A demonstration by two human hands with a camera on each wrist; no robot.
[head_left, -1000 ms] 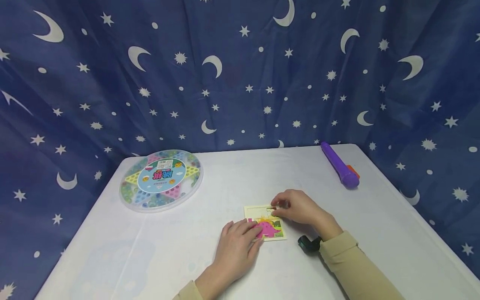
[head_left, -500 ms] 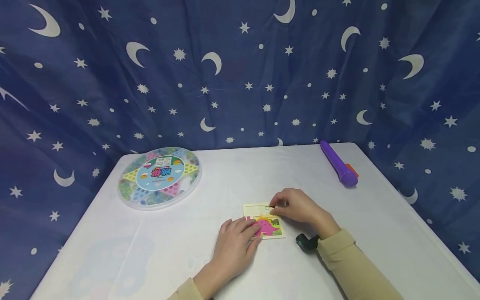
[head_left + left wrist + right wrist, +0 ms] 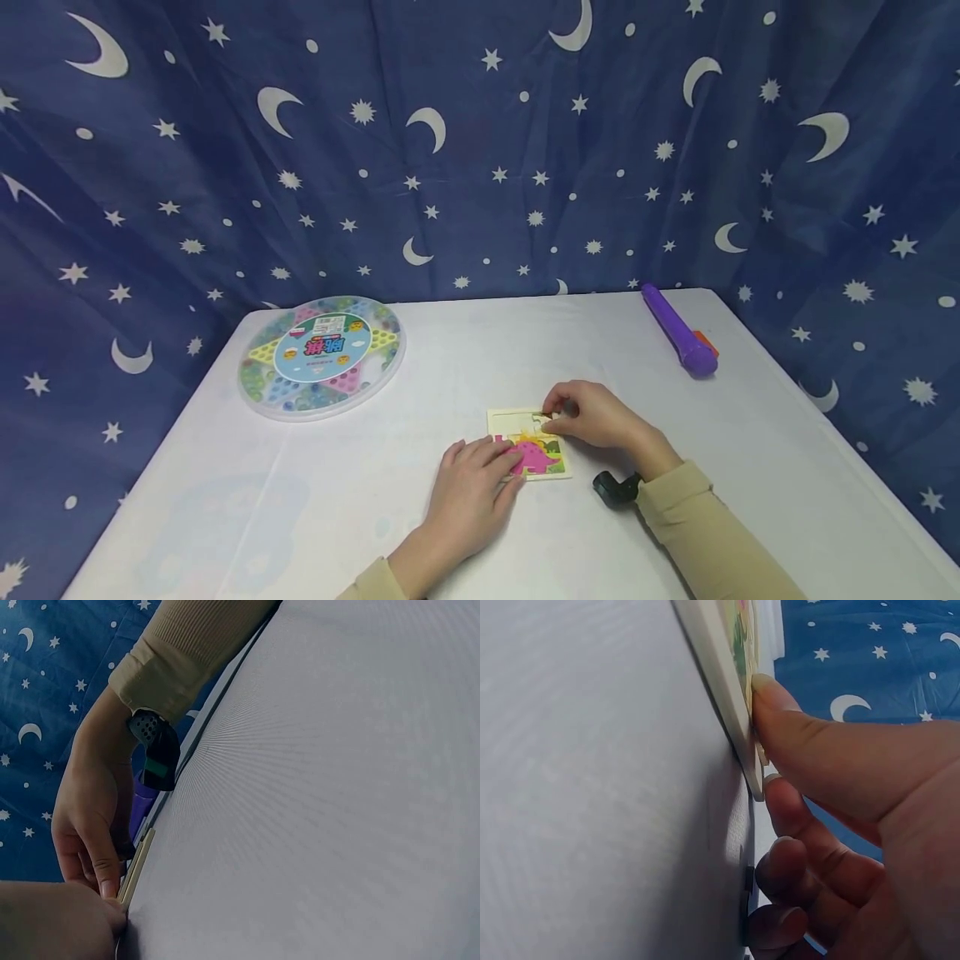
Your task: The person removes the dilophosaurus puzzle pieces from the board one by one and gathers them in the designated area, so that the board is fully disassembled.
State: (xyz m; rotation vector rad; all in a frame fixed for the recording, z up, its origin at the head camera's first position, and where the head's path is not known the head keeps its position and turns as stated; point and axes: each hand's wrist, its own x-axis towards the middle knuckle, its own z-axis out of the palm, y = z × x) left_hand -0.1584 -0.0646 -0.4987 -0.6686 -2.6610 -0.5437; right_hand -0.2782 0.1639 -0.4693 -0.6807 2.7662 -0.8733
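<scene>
Dinosaur puzzle (image 3: 534,458) on the table (image 3: 450,367), apparently at the piece-fitting step.
Your right grip (image 3: 596,417) pinches a puzzle piece (image 3: 543,422) at the far right corner; your left grip (image 3: 471,493) rests, fingers loosely extended, on the near left part. The next move seems to call for aligning that piece, then pressing it flat.

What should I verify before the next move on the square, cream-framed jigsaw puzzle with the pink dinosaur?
1. Left hand steadying the puzzle: ok, fingers rest over its lower left.
2. Right hand holding the small, pale jigsaw piece at the upper right: ok, pinched at its edge.
3. Piece fully seated: cannot tell, fingers partly cover it.
4. Upper-left recess filled: not ok, bare.
5. Long purple microphone and round, transparent-rimmed game board clear of both hands: ok.
</scene>
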